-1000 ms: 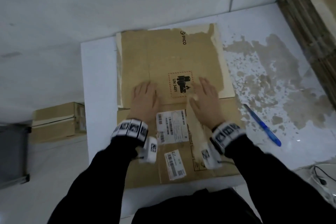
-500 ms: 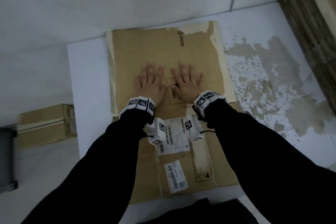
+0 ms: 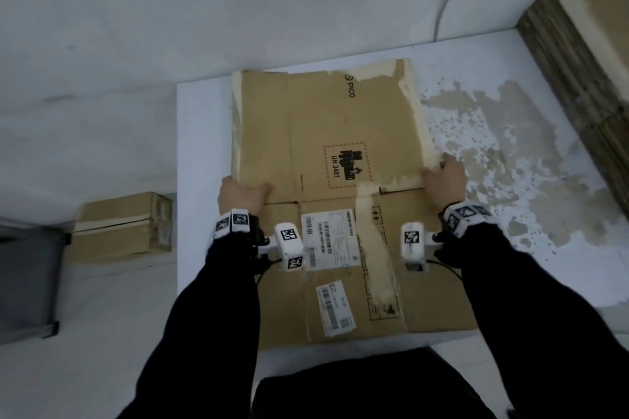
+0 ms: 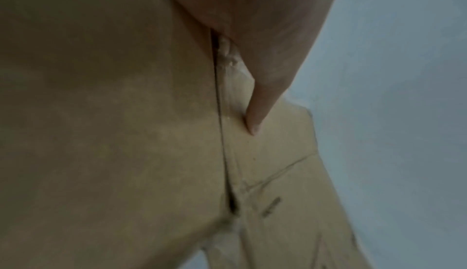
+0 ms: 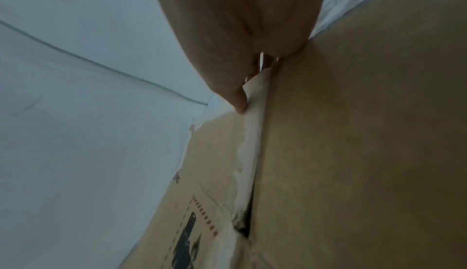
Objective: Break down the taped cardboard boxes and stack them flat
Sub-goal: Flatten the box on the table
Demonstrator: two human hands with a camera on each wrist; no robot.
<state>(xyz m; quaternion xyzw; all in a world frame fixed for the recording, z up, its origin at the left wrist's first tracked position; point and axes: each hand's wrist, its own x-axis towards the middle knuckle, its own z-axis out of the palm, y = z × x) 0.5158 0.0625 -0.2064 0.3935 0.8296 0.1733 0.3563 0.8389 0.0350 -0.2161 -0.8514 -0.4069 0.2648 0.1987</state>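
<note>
A flattened brown cardboard box (image 3: 323, 119) with tape strips and shipping labels (image 3: 330, 238) lies on the white table (image 3: 204, 146). My left hand (image 3: 240, 196) holds the left edge of its far panel near the fold line, thumb (image 4: 252, 125) on top. My right hand (image 3: 446, 173) holds the right edge of the same panel, thumb (image 5: 238, 107) pressed on the pale taped rim. The other fingers of both hands are hidden under the cardboard (image 4: 101, 113). In the right wrist view the near panel (image 5: 353, 133) fills the right side.
A tall stack of flat cardboard (image 3: 578, 61) rises at the table's right. On the floor to the left sit a taped brown box (image 3: 122, 228) and a grey bin (image 3: 23, 275). The tabletop right of the box is worn and patchy (image 3: 510, 146). A white wall stands behind.
Both hands pressed flat side by side on the middle of the far panel; they have slid apart to its left and right edges and taken hold there.
</note>
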